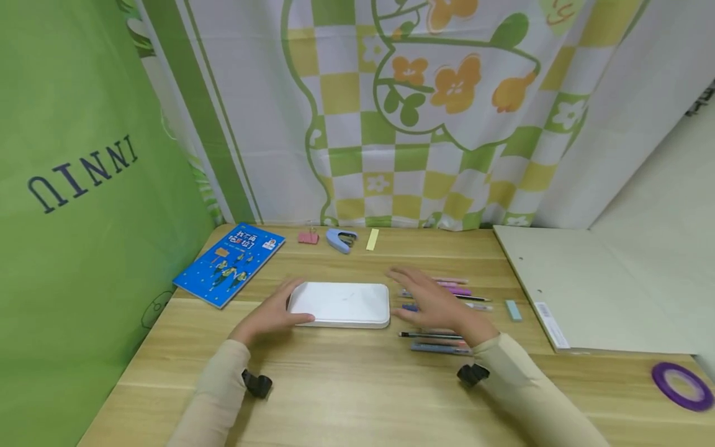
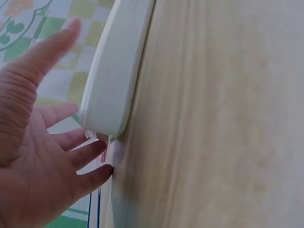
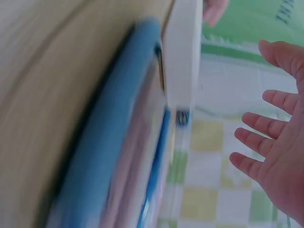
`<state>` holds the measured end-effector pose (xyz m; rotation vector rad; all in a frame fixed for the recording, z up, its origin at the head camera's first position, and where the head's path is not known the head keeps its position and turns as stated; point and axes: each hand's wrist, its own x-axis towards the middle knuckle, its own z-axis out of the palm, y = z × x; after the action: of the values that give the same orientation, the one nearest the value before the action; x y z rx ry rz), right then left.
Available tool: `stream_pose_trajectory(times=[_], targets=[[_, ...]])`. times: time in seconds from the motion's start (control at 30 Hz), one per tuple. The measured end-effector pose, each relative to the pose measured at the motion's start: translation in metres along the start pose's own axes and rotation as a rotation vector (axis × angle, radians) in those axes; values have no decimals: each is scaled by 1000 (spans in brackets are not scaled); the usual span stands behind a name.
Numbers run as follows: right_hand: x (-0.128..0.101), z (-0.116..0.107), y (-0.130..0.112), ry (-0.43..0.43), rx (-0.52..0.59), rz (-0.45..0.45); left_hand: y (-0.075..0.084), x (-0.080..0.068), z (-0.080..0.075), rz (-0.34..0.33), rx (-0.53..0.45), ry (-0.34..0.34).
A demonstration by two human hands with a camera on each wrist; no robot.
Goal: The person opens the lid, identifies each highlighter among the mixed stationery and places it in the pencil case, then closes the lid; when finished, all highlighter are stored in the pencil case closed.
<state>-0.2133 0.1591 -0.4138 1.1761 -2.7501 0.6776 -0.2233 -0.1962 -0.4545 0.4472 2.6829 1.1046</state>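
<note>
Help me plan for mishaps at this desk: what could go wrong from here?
The left hand is at one end of the white case while the right hand is clear of the other end, so a one-sided push might slide it. The right hand also hovers above the loose pens, so lowering it could scatter or roll some.

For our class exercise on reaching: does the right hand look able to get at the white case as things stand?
Probably yes. The right hand is just beside the white case, with nothing visible standing between them; the pens lie low on the table, seemingly leaving the way free.
</note>
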Motion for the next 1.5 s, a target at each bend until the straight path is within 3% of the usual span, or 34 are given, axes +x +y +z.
stream_pose_trajectory(times=[0.23,0.5,0.9,1.13,1.5], targets=[[39,26,-18,-88,1,-84,-5,3,-4,9,5,-53],[61,51,-36,-132,-33,-118,-9,3,-2,-6,45,-98],[66,66,-39,-198,-93,-29,-17,2,-3,49,-16,-108],[70,73,-44,-154,-181,-24,-19,3,-3,40,-26,-119],[73,77,-42,-92,-172,-19,-25,2,0,35,-7,-118]])
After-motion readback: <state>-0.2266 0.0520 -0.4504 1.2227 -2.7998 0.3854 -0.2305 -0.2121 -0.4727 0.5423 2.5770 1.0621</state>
